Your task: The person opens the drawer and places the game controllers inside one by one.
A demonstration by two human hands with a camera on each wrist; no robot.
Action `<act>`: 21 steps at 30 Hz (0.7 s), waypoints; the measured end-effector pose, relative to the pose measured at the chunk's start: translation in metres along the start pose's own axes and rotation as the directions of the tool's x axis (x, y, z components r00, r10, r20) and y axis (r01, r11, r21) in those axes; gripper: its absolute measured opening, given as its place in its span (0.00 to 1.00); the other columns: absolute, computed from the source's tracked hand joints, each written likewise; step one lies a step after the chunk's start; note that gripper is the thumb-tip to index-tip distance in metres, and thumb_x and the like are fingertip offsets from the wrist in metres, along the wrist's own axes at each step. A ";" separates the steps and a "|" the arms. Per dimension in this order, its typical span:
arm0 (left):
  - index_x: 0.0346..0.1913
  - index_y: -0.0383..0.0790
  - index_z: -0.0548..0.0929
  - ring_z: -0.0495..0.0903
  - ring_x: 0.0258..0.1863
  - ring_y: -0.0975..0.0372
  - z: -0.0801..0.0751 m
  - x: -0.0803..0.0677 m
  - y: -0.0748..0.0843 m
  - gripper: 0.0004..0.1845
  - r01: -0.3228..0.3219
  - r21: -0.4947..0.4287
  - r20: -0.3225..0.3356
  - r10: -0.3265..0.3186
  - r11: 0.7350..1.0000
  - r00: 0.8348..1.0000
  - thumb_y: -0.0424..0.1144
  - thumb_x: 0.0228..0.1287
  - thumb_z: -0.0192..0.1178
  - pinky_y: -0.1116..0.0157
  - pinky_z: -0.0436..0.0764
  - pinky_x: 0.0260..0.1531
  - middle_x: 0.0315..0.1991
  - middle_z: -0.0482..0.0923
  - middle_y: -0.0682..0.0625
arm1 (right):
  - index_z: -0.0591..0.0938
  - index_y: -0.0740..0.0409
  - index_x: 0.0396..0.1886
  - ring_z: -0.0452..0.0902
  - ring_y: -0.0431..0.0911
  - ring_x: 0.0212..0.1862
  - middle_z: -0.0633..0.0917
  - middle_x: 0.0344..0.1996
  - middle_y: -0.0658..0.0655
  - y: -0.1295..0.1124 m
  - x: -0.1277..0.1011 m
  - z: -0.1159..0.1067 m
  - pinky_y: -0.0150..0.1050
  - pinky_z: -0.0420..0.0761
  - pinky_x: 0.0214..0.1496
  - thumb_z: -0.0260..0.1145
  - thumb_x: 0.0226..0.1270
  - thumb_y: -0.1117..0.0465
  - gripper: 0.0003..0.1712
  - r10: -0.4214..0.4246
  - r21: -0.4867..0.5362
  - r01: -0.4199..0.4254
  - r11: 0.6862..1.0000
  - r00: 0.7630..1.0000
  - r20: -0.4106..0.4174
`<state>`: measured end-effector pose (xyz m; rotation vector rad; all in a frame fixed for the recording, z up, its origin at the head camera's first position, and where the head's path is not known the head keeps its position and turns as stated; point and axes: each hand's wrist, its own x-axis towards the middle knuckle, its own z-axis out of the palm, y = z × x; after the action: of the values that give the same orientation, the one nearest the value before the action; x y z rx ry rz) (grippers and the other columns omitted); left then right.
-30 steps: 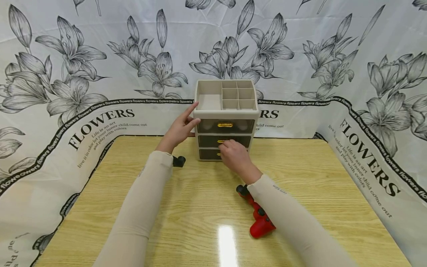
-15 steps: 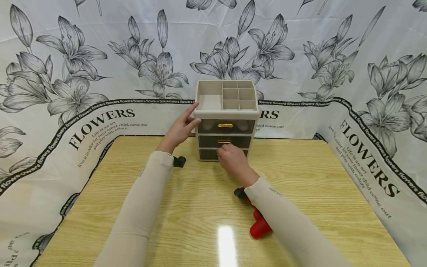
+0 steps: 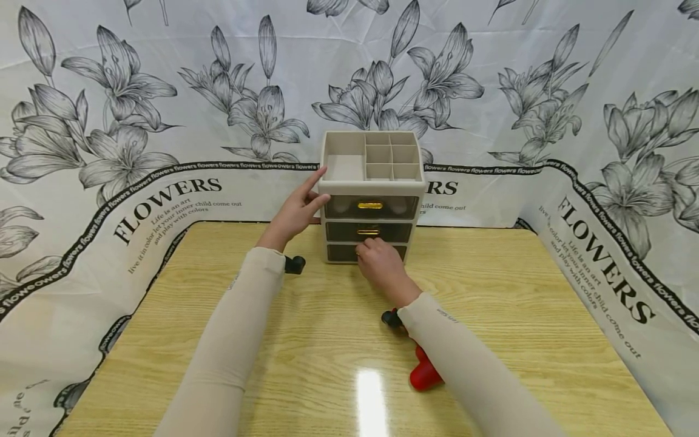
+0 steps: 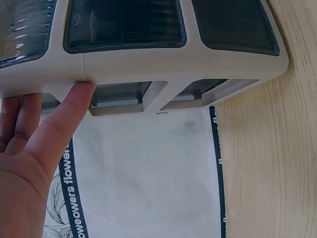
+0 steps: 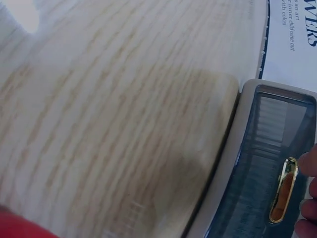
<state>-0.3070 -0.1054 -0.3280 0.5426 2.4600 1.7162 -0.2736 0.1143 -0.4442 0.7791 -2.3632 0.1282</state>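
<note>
At centre frame, a left hand (image 3: 295, 212) braces the drawer organizer (image 3: 371, 194) with straight fingers, steadying it on the wooden surface (image 3: 519, 315) while the right hand (image 3: 379, 264) curls its grip at the bottom drawer's handle (image 5: 283, 197).

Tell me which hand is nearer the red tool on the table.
Right. The right hand is at the organizer's lower drawers, just beyond the red tool; the left hand rests on the organizer's far side.

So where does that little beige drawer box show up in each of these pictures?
Head view: the drawer box stands at the table's far middle, between both hands.
Left wrist view: its beige frame fills the top, the left hand touching it.
Right wrist view: only a lower corner, at the right edge.
Shared landmark: the wooden table.
</note>
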 end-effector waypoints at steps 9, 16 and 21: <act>0.76 0.70 0.50 0.75 0.53 0.50 0.000 0.000 -0.002 0.34 0.005 0.013 -0.008 -0.005 1.000 1.000 0.45 0.74 0.52 0.50 0.83 0.51 0.53 0.73 0.39 | 0.86 0.59 0.30 0.78 0.51 0.30 0.82 0.27 0.56 0.000 -0.001 0.012 0.43 0.82 0.33 0.67 0.62 0.66 0.03 0.029 -0.006 -0.029 1.000 0.999 0.039; 0.76 0.70 0.51 0.76 0.54 0.49 0.000 0.001 -0.002 0.34 -0.006 -0.001 -0.003 0.006 1.000 1.000 0.44 0.74 0.52 0.49 0.83 0.50 0.52 0.74 0.38 | 0.85 0.59 0.27 0.77 0.51 0.29 0.81 0.25 0.56 0.002 -0.001 0.018 0.43 0.81 0.30 0.65 0.61 0.68 0.05 0.021 -0.087 -0.020 0.996 1.000 0.017; 0.75 0.72 0.51 0.76 0.55 0.49 -0.001 0.003 -0.005 0.34 -0.001 -0.001 -0.003 0.001 1.000 1.000 0.45 0.74 0.52 0.50 0.83 0.50 0.54 0.73 0.38 | 0.85 0.59 0.30 0.78 0.51 0.31 0.82 0.27 0.56 0.001 0.000 0.018 0.43 0.83 0.31 0.65 0.62 0.69 0.04 0.014 -0.143 -0.004 0.990 0.998 0.067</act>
<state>-0.3115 -0.1066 -0.3318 0.5420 2.4610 1.7201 -0.2838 0.1099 -0.4584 0.7136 -2.4096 -0.0644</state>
